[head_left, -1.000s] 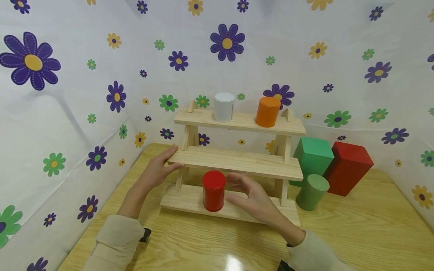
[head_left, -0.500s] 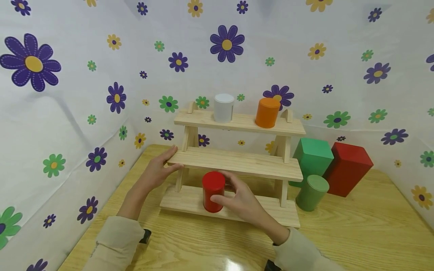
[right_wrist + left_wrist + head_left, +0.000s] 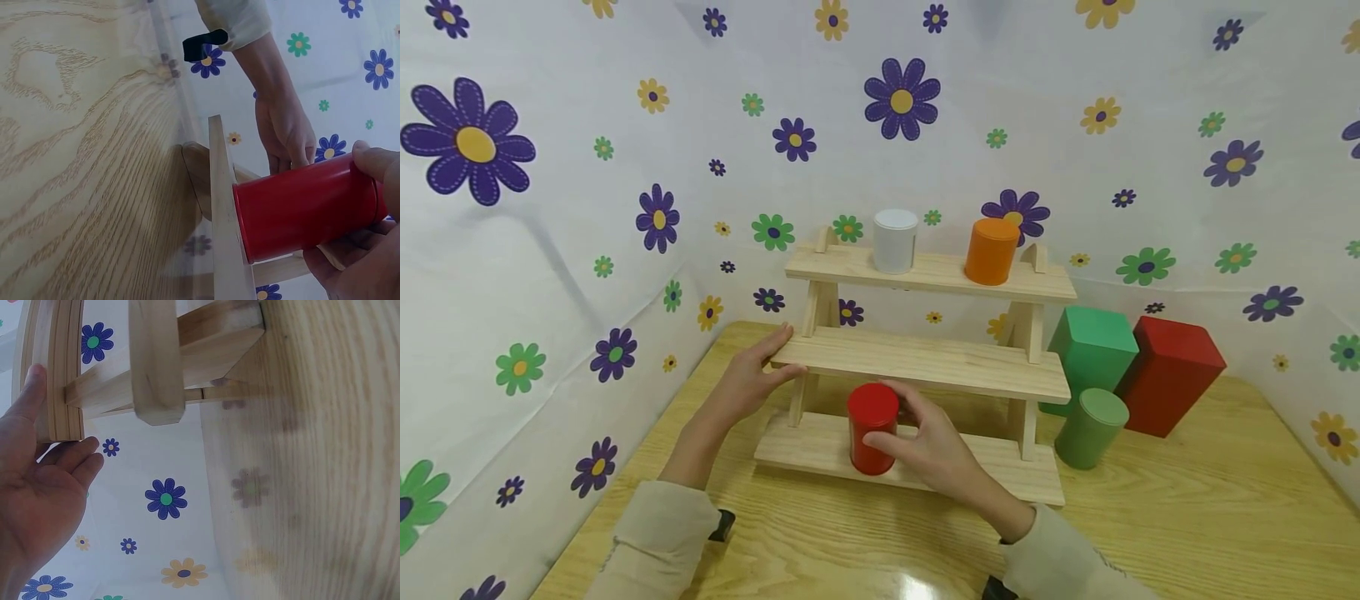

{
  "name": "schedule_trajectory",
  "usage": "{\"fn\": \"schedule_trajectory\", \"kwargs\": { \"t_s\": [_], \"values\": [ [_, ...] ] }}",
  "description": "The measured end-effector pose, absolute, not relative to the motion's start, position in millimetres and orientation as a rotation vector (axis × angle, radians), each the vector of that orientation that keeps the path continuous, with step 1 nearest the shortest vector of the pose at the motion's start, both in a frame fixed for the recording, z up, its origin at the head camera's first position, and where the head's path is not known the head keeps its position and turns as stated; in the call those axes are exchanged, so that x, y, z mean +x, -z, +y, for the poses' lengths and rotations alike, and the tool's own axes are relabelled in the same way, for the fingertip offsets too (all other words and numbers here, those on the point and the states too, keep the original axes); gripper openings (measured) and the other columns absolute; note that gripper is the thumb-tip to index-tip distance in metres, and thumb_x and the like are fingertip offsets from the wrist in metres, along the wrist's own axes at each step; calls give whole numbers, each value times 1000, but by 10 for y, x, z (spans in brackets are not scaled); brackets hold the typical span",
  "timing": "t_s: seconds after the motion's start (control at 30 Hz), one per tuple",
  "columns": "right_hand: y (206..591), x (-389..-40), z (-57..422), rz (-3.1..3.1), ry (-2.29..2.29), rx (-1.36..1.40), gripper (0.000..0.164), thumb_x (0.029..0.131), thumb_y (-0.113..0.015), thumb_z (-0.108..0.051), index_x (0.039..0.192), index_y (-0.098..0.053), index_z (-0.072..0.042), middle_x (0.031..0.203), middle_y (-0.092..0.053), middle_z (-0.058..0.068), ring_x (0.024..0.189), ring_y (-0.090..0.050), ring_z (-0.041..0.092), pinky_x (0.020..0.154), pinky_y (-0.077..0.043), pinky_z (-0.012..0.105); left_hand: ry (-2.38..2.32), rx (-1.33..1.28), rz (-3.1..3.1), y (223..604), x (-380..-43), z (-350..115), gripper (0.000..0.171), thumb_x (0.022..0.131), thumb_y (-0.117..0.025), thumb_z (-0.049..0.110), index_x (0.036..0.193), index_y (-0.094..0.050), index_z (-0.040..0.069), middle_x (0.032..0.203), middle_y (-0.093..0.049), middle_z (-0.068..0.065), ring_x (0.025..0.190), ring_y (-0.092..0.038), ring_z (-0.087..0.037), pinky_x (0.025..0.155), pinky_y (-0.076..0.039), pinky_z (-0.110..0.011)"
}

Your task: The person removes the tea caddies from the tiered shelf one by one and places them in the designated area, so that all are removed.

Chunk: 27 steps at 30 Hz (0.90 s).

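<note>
A three-tier wooden display shelf (image 3: 917, 360) stands on the table. My left hand (image 3: 747, 379) grips the left end of its middle tier; in the left wrist view the thumb lies on the board's front edge and the fingers are at its end. On the bottom tier, left of centre, a red cylindrical can (image 3: 871, 417) stands upright. My right hand (image 3: 936, 442) holds it from the right, thumb on the near side and fingers behind, partly hidden. In the right wrist view the can's base (image 3: 242, 225) touches the shelf board.
On the top tier stand a white can (image 3: 895, 242) and an orange can (image 3: 992, 252). Right of the shelf, a green can (image 3: 1091, 429) stands in front of a green box (image 3: 1092, 346) and a red box (image 3: 1172, 371). Flowered cloth (image 3: 700, 50) walls the table's back and sides.
My right hand has moved left and closed around the red can, which it was beside a second ago. My left hand stays on the middle tier. The can has hardly moved.
</note>
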State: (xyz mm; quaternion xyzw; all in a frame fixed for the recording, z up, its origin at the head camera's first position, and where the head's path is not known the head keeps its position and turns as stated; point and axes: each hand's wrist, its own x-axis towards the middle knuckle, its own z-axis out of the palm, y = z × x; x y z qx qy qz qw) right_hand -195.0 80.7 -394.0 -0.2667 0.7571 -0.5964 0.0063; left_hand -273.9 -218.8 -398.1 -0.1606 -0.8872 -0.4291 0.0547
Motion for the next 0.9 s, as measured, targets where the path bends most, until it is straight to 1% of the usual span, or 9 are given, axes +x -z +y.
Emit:
{"fn": "schedule_trajectory", "kwargs": {
  "t_s": [0.13, 0.27, 0.37, 0.6, 0.9],
  "values": [
    [3938, -1922, 859, 2394, 1854, -814, 62, 89, -82, -9, 145, -55, -5, 129, -67, 10, 114, -66, 29, 95, -57, 40, 1283, -501, -2692, 3991, -2739, -2190, 83, 97, -72, 36, 161, -30, 4, 168, -24, -16, 154, -25, -37, 121, -30, -51],
    [3926, -1896, 926, 2417, 1839, -798, 62, 89, -83, -10, 144, -56, -6, 128, -68, 8, 113, -67, 27, 93, -58, 37, 1255, -505, -2694, 4003, -2750, -2198, 82, 97, -72, 33, 161, -30, 4, 168, -24, -17, 153, -25, -36, 121, -30, -50],
    [3911, -1875, 984, 2422, 1835, -786, 61, 89, -83, -11, 144, -56, -7, 128, -68, 8, 113, -67, 27, 94, -58, 38, 1248, -501, -2696, 4007, -2758, -2202, 81, 98, -71, 33, 162, -29, 4, 168, -23, -16, 154, -25, -36, 121, -30, -49],
    [3889, -1819, 1190, 2433, 1823, -765, 60, 90, -82, -13, 144, -56, -9, 127, -68, 7, 112, -66, 26, 96, -57, 45, 1254, -503, -2705, 3992, -2750, -2190, 81, 98, -70, 35, 162, -30, 5, 168, -24, -14, 154, -24, -36, 121, -30, -50],
    [3855, -1751, 1497, 2489, 1788, -718, 60, 91, -82, -15, 144, -56, -10, 124, -69, 6, 108, -67, 27, 93, -58, 39, 1266, -493, -2715, 3983, -2748, -2191, 82, 98, -71, 34, 162, -29, 5, 169, -22, -12, 154, -24, -34, 122, -30, -48]
  ]
}}
